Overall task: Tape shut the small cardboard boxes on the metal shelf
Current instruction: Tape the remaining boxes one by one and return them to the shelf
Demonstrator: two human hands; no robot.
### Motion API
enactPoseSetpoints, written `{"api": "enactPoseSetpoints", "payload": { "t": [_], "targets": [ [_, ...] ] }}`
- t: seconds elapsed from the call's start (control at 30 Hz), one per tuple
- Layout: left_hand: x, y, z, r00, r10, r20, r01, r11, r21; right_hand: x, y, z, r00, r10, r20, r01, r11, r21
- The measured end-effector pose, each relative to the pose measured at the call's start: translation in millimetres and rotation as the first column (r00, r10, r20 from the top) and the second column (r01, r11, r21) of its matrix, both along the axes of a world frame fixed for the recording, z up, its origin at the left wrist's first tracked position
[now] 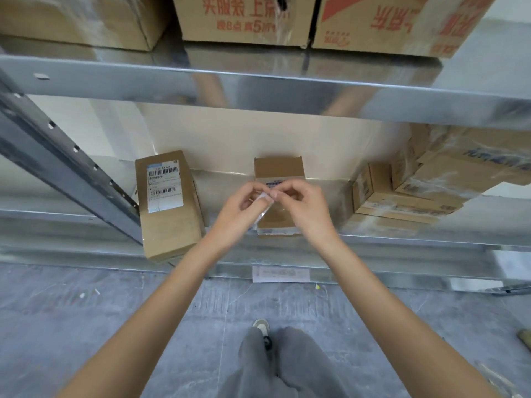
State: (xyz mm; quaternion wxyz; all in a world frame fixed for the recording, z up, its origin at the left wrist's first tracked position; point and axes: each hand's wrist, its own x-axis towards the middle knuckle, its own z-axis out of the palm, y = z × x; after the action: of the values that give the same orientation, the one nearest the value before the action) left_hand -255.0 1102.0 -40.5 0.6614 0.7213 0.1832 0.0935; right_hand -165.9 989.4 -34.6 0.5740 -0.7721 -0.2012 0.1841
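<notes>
Standing behind this person at the metal shelf [402, 245], looking down over their arms. Both hands are up at the middle box [277, 170], meeting right above it. Left hand [244, 206] and right hand [298, 203] have their fingertips together, both pinching the same bit of clear tape [263, 201], fingers curled in. The tape hangs crumpled between them and down toward the box's near edge; can't tell if it's stuck to the cardboard yet.

That middle box sits at about 12 o'clock from the person, near the front lip of the shelf, with its far flap standing up. There's some shiny tape along its near edge already.

At roughly 10 o'clock is a longer box with a label [165, 188] full of barcodes on top, angled a bit and touching the front lip. Off at 2 o'clock is a pile of taped boxes [402, 193] stacked against each other.

Upper shelf has big cartons [244, 21] with red print. Grey floor, grey trousers and one shoe [261, 326] below.
</notes>
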Motion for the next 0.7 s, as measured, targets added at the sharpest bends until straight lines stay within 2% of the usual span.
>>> {"api": "enactPoseSetpoints", "payload": {
  "t": [0.13, 0.2, 0.33, 0.4, 0.5, 0.57, 0.7],
  "targets": [
    [-5.8, -4.7, -0.6, 0.999, 0.02, 0.027, -0.021, 0.999, 0.045, -5.8, -2.1, 8.0, 0.991, -0.012, 0.132, 0.017, 0.999, -0.039],
    [-9.2, -12.9, -3.6, 1.0, 0.001, 0.028, -0.003, 0.998, 0.063, -9.2, -3.5, 12.7, 0.968, 0.016, 0.252, 0.008, 0.996, -0.094],
    [-11.4, -25.6, -9.9, 0.996, 0.093, 0.008, -0.093, 0.995, -0.036, -14.9, -7.2, 15.7, 0.841, 0.104, 0.532, 0.008, 0.979, -0.203],
    [-11.3, -25.2, -10.0, 0.992, 0.123, -0.026, -0.124, 0.989, -0.076, -15.3, -11.2, 16.6, 0.793, 0.126, 0.596, 0.013, 0.975, -0.223],
    [-9.1, -29.4, -8.9, 0.992, 0.1, -0.08, -0.1, 0.995, 0.007, -19.8, -14.9, 14.4, 0.727, 0.216, 0.652, -0.016, 0.954, -0.299],
    [-7.7, -34.0, -8.1, 0.984, 0.151, -0.092, -0.15, 0.989, 0.021, -23.8, -15.0, 11.1, 0.702, 0.246, 0.669, -0.014, 0.943, -0.332],
    [-9.7, -36.6, -0.9, 0.978, 0.205, -0.042, -0.208, 0.935, -0.286, -26.7, -15.0, 9.7, 0.711, 0.191, 0.677, 0.0, 0.962, -0.272]
  ]
}}
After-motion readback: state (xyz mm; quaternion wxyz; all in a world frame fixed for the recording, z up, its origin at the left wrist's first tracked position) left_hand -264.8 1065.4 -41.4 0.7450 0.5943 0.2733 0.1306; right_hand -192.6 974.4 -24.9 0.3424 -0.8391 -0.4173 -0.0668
